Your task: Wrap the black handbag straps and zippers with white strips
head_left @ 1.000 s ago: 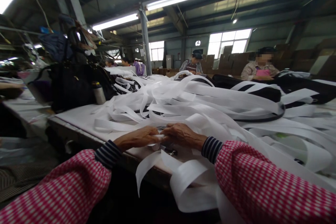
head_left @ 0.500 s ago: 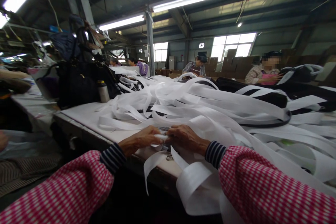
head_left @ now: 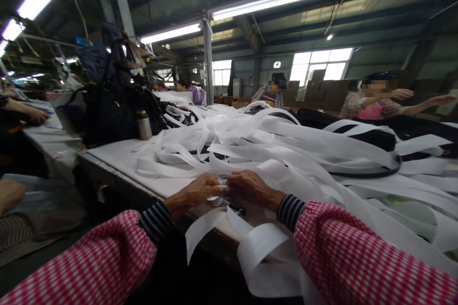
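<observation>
My left hand [head_left: 195, 194] and my right hand [head_left: 250, 188] meet at the near edge of the table [head_left: 118, 157], fingers curled and pinched together on a white fabric strip [head_left: 218, 194]. The strip's loose ends [head_left: 200, 231] hang down over the table edge below my hands. A large heap of white fabric strips [head_left: 272, 145] covers the table just beyond my fingers. A small dark metal object [head_left: 236, 208] lies under my right hand; I cannot make out what it is. Both sleeves are red-and-white checked with striped cuffs.
A black bag [head_left: 110, 109] and a metal bottle [head_left: 144, 125] stand at the table's back left. Black fabric [head_left: 361, 136] lies among the strips at the right. Other people sit at the far side [head_left: 374, 100] and at the left table [head_left: 21, 114].
My hands stay pinched on the strip in the same spot. The view has shifted slightly. The person at the far right has stretched an arm out to the right.
</observation>
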`<state>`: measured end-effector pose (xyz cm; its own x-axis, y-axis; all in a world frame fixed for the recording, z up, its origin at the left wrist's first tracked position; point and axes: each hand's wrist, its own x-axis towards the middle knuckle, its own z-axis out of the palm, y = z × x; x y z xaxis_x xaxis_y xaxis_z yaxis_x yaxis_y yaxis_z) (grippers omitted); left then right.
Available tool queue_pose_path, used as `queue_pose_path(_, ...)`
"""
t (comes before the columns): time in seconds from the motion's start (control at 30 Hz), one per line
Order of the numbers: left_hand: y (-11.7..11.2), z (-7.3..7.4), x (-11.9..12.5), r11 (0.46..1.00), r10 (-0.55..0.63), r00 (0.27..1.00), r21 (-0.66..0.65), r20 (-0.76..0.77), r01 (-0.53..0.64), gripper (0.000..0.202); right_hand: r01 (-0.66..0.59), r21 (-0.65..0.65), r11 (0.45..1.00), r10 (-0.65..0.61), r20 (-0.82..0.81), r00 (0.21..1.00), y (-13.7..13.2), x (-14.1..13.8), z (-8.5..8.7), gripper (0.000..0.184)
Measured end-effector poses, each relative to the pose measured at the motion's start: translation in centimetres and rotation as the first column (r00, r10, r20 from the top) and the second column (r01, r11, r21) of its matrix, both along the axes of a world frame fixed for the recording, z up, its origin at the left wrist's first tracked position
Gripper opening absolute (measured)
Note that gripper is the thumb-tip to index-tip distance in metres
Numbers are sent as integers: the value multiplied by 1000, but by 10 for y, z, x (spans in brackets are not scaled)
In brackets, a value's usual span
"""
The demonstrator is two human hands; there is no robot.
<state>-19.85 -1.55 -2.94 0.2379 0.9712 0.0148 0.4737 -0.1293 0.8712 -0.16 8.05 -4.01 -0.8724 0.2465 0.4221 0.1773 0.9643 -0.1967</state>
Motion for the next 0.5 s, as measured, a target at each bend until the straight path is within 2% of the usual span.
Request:
queue_pose_path(0.27,-6,-6,0,999,47,994,-24,96,-45,43,-69,34,997,62,173,983,3,-1,19,16)
queue_pose_path(0.4,-8,-2,3,999,44,995,10,86,-45,41,-7,40,999,0,161,987,0,-3,17,17)
queue_pose_path(0.5,-9,3,3,999,12,999,42,41,-14,43,18,-25,1000,-15,112,994,0,-1,14,16)
